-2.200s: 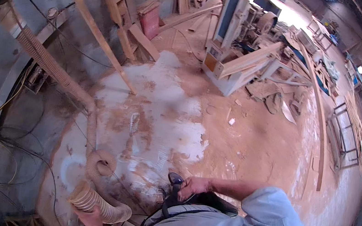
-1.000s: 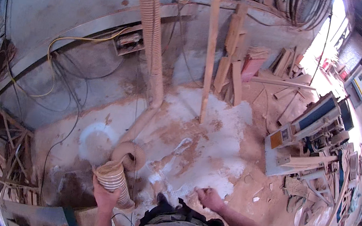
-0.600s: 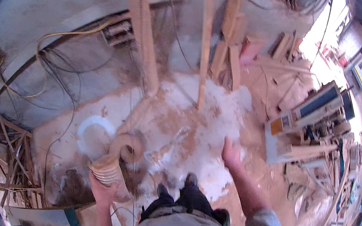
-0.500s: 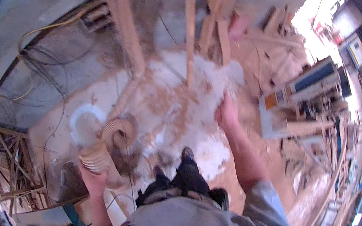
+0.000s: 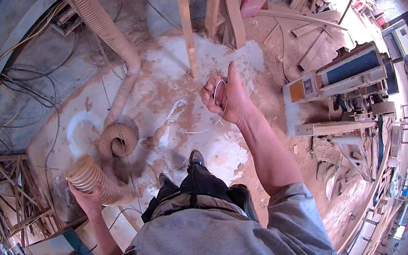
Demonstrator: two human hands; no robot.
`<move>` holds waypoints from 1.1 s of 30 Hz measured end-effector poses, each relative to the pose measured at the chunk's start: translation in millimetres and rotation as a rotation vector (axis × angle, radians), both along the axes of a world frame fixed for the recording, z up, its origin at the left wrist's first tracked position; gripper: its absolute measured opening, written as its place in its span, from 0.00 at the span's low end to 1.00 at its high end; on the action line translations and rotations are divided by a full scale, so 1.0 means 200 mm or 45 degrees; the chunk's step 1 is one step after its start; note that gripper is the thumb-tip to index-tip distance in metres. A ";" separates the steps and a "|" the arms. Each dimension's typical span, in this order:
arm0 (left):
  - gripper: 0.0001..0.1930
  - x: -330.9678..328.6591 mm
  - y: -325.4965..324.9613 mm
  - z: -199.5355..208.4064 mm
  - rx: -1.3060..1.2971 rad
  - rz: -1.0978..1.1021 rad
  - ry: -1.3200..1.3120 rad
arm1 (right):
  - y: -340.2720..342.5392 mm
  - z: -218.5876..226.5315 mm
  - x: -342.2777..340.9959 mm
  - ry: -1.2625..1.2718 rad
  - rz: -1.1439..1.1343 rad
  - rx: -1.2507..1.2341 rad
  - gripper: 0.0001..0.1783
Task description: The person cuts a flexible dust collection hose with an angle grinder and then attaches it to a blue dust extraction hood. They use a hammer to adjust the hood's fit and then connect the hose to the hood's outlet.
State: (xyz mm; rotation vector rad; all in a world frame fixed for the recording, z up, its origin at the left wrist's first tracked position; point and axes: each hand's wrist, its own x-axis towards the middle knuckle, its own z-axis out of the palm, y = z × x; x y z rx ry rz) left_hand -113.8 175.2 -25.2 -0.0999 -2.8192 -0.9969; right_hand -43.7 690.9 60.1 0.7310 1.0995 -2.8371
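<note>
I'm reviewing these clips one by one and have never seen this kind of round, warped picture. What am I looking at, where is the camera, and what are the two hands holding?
The camera sits on the person's head and looks down, so you see their own grey-sleeved body and shoes from above. The fisheye lens bends straight edges near the rim.

The left hand grips the open end of a ribbed tan dust hose, which loops on the floor and runs up toward the wall. The right hand, raised in front, is closed on a thin white wire that curls down from the fingers.

Below is a workshop floor covered in pale sawdust. A slanted wooden strip stands ahead, and a woodworking machine is to the right.
</note>
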 end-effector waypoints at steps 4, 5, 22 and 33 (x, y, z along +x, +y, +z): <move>0.51 0.02 0.10 0.00 -0.022 0.057 0.011 | 0.07 0.02 -0.01 -0.161 -0.054 0.200 0.47; 0.50 0.02 0.12 0.00 -0.026 0.064 0.019 | 0.07 0.05 -0.01 -0.140 -0.027 0.276 0.48; 0.51 -0.20 0.10 -0.04 0.137 0.041 0.002 | -0.19 0.34 -0.18 0.585 -0.205 1.641 0.52; 0.51 -0.30 0.00 -0.11 0.278 -0.005 -0.004 | -0.33 0.23 -0.36 0.076 -0.378 0.793 0.36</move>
